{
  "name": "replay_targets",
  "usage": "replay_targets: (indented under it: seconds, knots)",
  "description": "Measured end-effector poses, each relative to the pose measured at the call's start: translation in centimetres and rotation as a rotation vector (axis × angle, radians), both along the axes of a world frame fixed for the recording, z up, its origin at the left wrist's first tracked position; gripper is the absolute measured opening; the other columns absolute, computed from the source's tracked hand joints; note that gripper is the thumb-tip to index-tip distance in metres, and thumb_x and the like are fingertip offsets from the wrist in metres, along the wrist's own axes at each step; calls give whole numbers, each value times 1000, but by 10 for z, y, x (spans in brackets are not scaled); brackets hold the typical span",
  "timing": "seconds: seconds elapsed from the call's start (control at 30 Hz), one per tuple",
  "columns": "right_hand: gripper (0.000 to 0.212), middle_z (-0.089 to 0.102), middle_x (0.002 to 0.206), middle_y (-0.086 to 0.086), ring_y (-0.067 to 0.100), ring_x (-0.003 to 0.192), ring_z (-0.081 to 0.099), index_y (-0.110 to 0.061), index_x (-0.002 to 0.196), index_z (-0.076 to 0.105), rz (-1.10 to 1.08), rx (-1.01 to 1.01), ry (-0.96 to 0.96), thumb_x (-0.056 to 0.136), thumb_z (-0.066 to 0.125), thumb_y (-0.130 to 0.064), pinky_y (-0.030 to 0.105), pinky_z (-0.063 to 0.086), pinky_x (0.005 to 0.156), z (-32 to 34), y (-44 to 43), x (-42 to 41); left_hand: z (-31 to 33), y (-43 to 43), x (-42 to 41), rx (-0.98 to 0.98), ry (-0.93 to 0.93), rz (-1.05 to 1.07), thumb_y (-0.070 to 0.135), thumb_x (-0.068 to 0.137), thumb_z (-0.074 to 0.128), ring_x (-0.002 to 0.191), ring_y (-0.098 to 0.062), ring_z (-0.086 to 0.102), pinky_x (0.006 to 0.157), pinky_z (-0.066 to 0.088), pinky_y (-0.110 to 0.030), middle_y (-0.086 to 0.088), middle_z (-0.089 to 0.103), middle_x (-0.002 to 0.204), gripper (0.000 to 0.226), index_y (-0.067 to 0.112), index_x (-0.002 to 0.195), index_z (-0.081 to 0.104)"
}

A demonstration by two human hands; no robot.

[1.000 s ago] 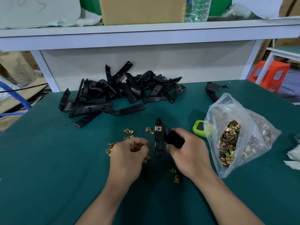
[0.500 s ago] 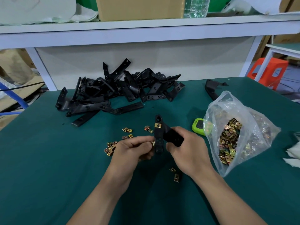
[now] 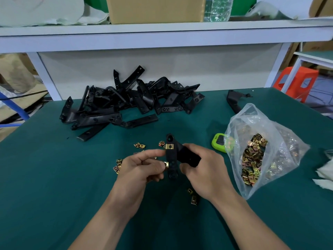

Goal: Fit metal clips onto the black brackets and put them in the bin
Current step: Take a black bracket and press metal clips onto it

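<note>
My right hand (image 3: 203,170) grips a black bracket (image 3: 172,157) above the green table, its long arm pointing away from me. One brass-coloured metal clip (image 3: 169,146) sits on the bracket's upper part. My left hand (image 3: 138,168) pinches a second metal clip (image 3: 166,164) against the bracket's left edge, lower down. Loose clips (image 3: 139,145) lie scattered on the table beyond and left of my hands, and two more clips (image 3: 193,196) lie under my right wrist. A pile of black brackets (image 3: 126,101) lies at the back of the table.
A clear plastic bag (image 3: 266,139) full of clips stands open at the right, with a small green device (image 3: 219,142) beside it. A single black part (image 3: 234,100) lies at the back right. White cloth (image 3: 324,174) lies at the right edge. A shelf (image 3: 162,33) overhangs the back.
My left hand picked up a clip from the table and brought it right to the bracket's left edge. My right hand kept its hold on the bracket, nearly still.
</note>
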State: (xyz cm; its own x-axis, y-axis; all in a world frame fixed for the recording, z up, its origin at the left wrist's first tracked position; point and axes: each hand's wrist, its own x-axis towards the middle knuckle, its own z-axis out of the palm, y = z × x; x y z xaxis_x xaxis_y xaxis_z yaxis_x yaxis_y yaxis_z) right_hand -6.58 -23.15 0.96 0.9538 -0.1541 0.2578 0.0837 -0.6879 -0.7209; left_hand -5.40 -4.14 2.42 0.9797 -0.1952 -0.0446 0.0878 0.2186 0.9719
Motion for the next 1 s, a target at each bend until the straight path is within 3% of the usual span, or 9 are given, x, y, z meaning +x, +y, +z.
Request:
replay_targets:
  seconds: [0.17, 0.33, 0.47, 0.6, 0.73, 0.8, 0.87, 1.0]
  knots:
    - [41, 66, 86, -15, 11, 79, 60, -44, 115, 61, -1, -51, -13, 77, 67, -29, 38, 54, 68, 0, 2, -1, 6, -1, -2, 127, -81, 22, 7, 68, 78, 54, -15, 59, 54, 48, -21, -12, 64, 59, 34, 26, 96, 81]
    - [39, 64, 88, -11, 15, 78, 59, -40, 114, 55, -3, -116, -40, 79, 67, -27, 41, 54, 70, -2, 8, -5, 6, 0, -6, 329, -86, 68, -2, 78, 79, 45, -13, 46, 47, 40, -20, -6, 69, 61, 39, 28, 104, 76]
    - [36, 61, 85, -10, 16, 76, 57, -37, 110, 57, -23, -135, -32, 80, 68, -22, 39, 51, 68, -5, 11, -4, 6, -4, -9, 285, -48, 44, -1, 80, 77, 44, -14, 39, 45, 37, -20, -10, 61, 60, 38, 29, 103, 78]
    - [31, 57, 83, -13, 14, 71, 49, -37, 106, 57, -86, -159, -38, 81, 70, -22, 34, 37, 64, -6, 16, -5, 2, -12, -13, 344, -72, 104, 3, 86, 71, 43, -14, 39, 45, 37, -21, -6, 63, 62, 33, 31, 101, 79]
    - [36, 63, 90, -17, 13, 80, 56, -41, 112, 58, -140, -48, -20, 82, 72, -28, 34, 44, 69, -4, 11, -3, 3, -25, -17, 307, -75, 200, 19, 86, 74, 43, -12, 40, 45, 37, -19, 4, 61, 58, 20, 37, 94, 79]
    - [38, 64, 89, -19, 12, 82, 59, -43, 114, 59, -144, 9, -35, 80, 70, -31, 35, 48, 71, -1, 10, -4, 4, -32, -23, 425, -147, 223, 36, 81, 76, 44, -3, 48, 47, 38, -13, 14, 64, 56, 4, 34, 83, 79]
    - [38, 64, 88, -19, 11, 81, 60, -44, 114, 58, -138, 30, -55, 78, 65, -35, 37, 51, 72, 0, 13, -6, 3, -36, -30, 601, -265, 245, 45, 80, 76, 52, 0, 58, 49, 40, -12, 20, 68, 62, 13, 32, 75, 75]
    - [39, 64, 86, -22, 6, 80, 61, -47, 113, 57, -122, 41, -47, 78, 65, -35, 38, 54, 75, -2, 19, -10, 0, -36, -33, 870, -368, 371, 52, 83, 65, 53, -12, 53, 53, 45, -32, 15, 61, 59, 31, 28, 66, 59]
